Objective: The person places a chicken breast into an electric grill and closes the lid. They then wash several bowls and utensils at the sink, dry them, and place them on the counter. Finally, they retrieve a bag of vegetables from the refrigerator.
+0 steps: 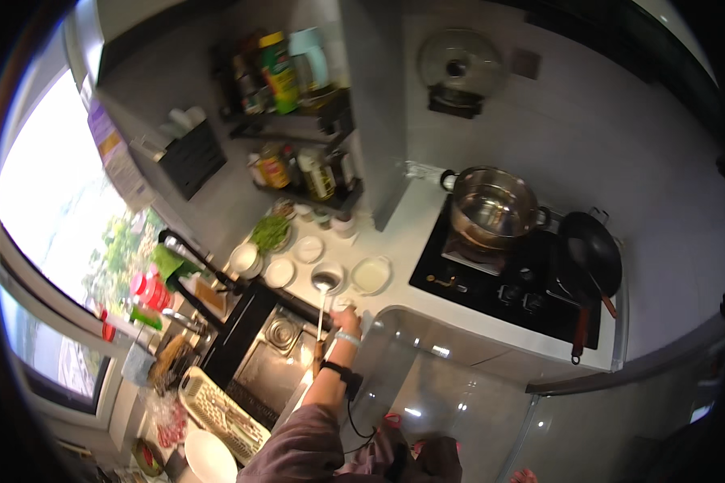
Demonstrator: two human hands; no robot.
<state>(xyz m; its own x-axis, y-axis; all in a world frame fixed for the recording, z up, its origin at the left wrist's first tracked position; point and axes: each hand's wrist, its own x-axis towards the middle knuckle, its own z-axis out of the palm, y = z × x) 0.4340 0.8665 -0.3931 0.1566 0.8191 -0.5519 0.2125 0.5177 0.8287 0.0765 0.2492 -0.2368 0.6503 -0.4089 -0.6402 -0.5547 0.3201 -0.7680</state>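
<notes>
My left hand [347, 321] reaches over the white counter by the sink, at a small white dish [342, 303]; whether it grips this dish is not clear. Just left of the hand, a ladle [322, 302] rests with its bowl in a white bowl [336, 273] and its handle towards the sink. Near these stand a pale two-handled dish [371, 275], small white bowls [280, 273] and a bowl of chopped greens [270, 233]. At the bottom edge, only part of my right hand [523, 476] shows, away from the counter; its grip cannot be made out.
A steel pot [493, 208] and a black wok [592, 256] stand on the gas hob [474, 288]. Left are the steel sink [275, 362], a plastic drying basket [220, 416] and a large white bowl [210, 457]. Wall shelves [314, 196] hold bottles above the counter corner.
</notes>
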